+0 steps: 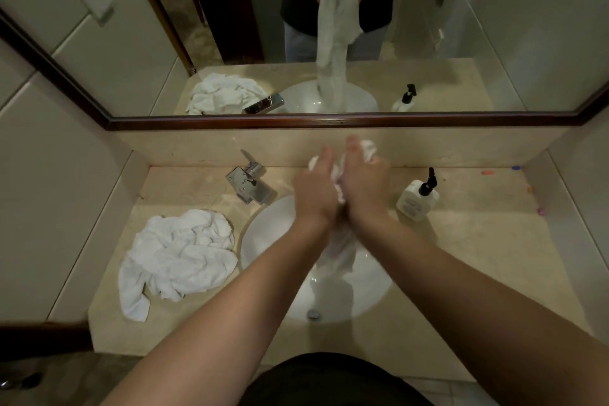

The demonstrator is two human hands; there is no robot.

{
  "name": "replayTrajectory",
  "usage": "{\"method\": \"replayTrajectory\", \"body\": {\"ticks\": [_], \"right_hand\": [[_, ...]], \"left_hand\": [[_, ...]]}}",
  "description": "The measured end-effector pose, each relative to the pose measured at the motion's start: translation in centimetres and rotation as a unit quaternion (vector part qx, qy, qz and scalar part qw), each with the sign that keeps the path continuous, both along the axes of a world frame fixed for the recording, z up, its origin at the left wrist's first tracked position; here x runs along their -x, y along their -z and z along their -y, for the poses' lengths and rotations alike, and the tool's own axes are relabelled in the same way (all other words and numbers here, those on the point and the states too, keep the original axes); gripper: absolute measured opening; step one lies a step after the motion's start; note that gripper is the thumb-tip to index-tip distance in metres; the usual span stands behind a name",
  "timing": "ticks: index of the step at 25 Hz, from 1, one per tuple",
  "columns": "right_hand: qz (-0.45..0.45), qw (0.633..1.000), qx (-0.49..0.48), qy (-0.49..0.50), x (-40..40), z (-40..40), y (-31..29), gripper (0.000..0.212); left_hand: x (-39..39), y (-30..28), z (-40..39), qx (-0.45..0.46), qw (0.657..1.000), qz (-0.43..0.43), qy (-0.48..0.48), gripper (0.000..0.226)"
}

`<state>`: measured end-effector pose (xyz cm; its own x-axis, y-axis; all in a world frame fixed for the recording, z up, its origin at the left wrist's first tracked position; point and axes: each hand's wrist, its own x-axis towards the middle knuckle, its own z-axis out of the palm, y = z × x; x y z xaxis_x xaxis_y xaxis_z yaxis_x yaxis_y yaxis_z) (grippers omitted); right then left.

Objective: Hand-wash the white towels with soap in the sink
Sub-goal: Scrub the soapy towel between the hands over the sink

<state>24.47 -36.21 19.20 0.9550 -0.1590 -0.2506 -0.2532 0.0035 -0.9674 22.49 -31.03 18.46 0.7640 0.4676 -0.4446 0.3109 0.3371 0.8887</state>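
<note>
A wet white towel (339, 250) hangs from my two hands down into the white oval sink (263, 241). My left hand (314, 188) grips its upper part on the left. My right hand (362, 181) grips a bunched end on the right, close against the left hand. Both hands are raised above the basin near the back wall. The mirror shows the towel as a long strip reaching the bowl. A heap of white towels (178, 257) lies on the counter left of the sink. A white soap pump bottle (417, 198) with a black head stands to the right.
A chrome tap (248, 181) sits at the sink's back left corner. The beige stone counter (478, 241) runs between tiled side walls. A dark-framed mirror (329, 122) spans the wall behind. The drain (313, 314) shows at the basin's near edge.
</note>
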Motion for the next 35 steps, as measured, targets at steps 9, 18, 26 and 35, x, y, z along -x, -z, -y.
{"method": "replayTrajectory", "body": {"ticks": [9, 18, 26, 35], "right_hand": [[0.01, 0.999, -0.013, 0.044, -0.4, 0.2, -1.0, 0.042], [0.08, 0.997, -0.002, -0.01, 0.3, -0.2, -1.8, 0.045], [0.123, 0.989, 0.031, -0.078, 1.9, -0.2, -1.9, 0.048], [0.128, 0.988, 0.034, -0.081, 2.4, 0.0, -1.6, 0.05]], "left_hand": [[0.4, -0.4, 0.5, -0.008, 0.999, 0.033, -0.01, 0.043], [0.2, -0.8, -0.1, 0.032, 0.998, 0.051, -0.028, 0.041], [1.2, -1.3, -0.7, 0.05, 0.996, 0.069, -0.02, 0.045], [1.4, -1.8, -0.8, 0.066, 0.996, 0.066, -0.01, 0.053]]}}
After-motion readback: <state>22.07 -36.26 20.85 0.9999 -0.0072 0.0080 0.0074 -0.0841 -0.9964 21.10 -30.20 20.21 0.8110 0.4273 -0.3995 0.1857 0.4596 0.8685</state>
